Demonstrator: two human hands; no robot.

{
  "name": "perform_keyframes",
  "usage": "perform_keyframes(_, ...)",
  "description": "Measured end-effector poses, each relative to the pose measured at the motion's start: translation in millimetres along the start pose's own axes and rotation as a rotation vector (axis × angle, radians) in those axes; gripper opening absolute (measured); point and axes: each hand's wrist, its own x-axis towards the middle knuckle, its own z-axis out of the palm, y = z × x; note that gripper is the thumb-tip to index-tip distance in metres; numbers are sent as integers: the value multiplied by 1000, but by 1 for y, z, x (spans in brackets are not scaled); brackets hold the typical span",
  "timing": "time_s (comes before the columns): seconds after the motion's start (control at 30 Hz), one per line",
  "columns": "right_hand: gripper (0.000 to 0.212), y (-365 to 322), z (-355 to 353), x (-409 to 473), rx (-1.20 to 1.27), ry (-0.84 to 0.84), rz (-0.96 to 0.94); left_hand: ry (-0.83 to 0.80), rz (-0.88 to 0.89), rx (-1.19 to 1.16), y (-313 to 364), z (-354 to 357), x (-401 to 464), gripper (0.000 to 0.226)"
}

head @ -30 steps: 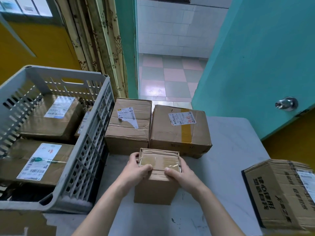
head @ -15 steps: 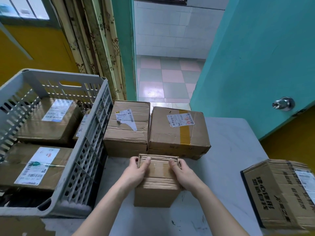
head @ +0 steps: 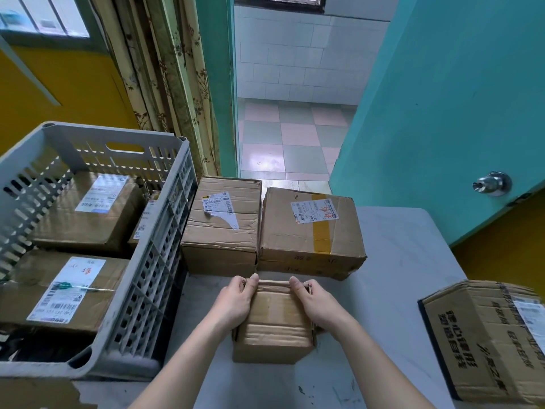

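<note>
A small cardboard box point(head: 274, 323) stands on the white table point(head: 398, 261) in front of me. My left hand point(head: 234, 302) grips its left side, fingers curled over the far top edge. My right hand point(head: 317, 304) grips the right side the same way. Just beyond it sit two bigger cardboard boxes side by side, the left box point(head: 221, 228) with a torn label and the right box point(head: 309, 231) with yellow tape.
A grey slatted plastic crate point(head: 147, 261) on the left holds several labelled parcels. Another cardboard box point(head: 486, 343) with black print lies at the right table edge. An open turquoise door point(head: 442, 113) with a metal knob point(head: 491, 184) stands right; a tiled floor lies beyond.
The small box has tipped away from me, its taped face turning upward, and both hands have slid forward to its far edge. The view has shifted slightly.
</note>
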Motion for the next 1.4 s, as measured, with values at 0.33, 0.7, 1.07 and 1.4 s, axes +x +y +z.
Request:
perform_keyframes(0.33, 82, 1, 2, 0, 123, -34, 94, -61, -52, -83, 4, -1, -8, 59)
perform_keyframes(0.7, 34, 20, 3, -2, 188, 86, -80, 1, 64, -144, -7, -11, -12, 32)
perform_keyframes(1.07, 65, 44, 36, -3, 182, 116, -38, -53, 80, -80, -37, 4, -21, 49)
perform_keyframes(1.4, 21, 62, 46, -4, 89, 44, 5, -73, -58, 21, -63, 13, -18, 50)
